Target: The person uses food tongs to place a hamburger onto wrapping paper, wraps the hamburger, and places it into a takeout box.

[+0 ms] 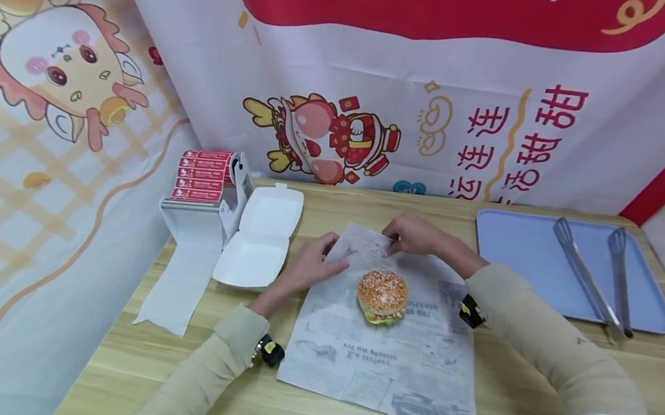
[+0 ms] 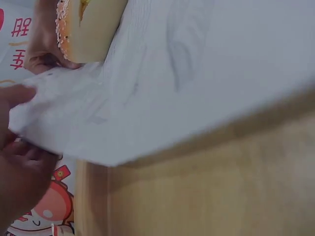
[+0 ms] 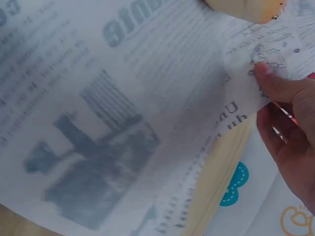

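Note:
A sheet of newsprint-style wrapping paper (image 1: 345, 366) lies on the wooden table with a sesame-bun burger (image 1: 382, 295) on its far half. My right hand (image 1: 415, 234) pinches the paper's far edge behind the burger; in the right wrist view its thumb (image 3: 268, 78) lies on top with the fingers beneath. At the far left corner my left hand (image 1: 310, 264) holds the paper's edge. The left wrist view shows that edge between the thumb (image 2: 19, 94) and curled fingers, lifted off the table. Only part of the burger (image 2: 96, 29) shows there.
Left of the paper stands an open white clamshell box (image 1: 253, 257), beside a label dispenser (image 1: 206, 183) with red stickers and a hanging white strip (image 1: 178, 286). A blue tray (image 1: 524, 257) at the right holds two metal tongs (image 1: 584, 270). A printed cloth hangs behind the table.

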Tool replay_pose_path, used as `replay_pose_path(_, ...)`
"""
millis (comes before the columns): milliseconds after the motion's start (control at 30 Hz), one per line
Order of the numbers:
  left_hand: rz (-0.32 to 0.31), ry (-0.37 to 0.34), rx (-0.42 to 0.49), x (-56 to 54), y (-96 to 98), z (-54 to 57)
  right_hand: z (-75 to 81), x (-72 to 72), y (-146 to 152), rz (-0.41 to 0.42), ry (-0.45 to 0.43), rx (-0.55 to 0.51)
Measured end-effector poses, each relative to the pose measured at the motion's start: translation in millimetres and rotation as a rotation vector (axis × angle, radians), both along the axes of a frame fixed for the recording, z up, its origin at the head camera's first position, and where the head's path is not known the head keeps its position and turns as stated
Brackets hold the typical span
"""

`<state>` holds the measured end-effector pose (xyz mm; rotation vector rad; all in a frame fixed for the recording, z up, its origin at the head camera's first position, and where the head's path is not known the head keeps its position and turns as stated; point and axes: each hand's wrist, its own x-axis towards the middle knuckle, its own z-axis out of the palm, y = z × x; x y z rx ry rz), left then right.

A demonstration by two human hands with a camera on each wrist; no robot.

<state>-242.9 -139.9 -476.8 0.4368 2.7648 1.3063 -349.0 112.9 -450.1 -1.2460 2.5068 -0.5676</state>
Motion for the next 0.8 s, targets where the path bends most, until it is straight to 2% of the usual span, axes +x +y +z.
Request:
replay_pose_path(133,-0.109,-0.052,-0.194,11.0,-10.6,-5.1,-4.6,0.7,2,0.001,0.043,-0.047)
replay_pose_path(267,-0.186,-0.048,-0.322,20.9,-15.4,-7.0,-3.7,2.9,5,0.006,0.067,-0.072)
replay_pose_path(367,-0.206,-0.022,-0.361,22.6,-14.6,-6.9,-2.6,4.2,6,0.03,0.107,-0.049)
replay_pose_path(533,-0.244,0.02,-0.357,20.5,-14.7,-5.9,-7.1,6.1,8,0.038,0.185,0.017)
replay_pose_path(667,-0.3,0.081,-0.373,20.2,-18.9,-5.5,-11.8,10.1,10,0.039,0.259,-0.009)
replay_pose_path(800,-0.331,0.138,-0.439,23.8,-22.4,-3.6,-13.8,17.4,13,0.08,0.367,-0.011)
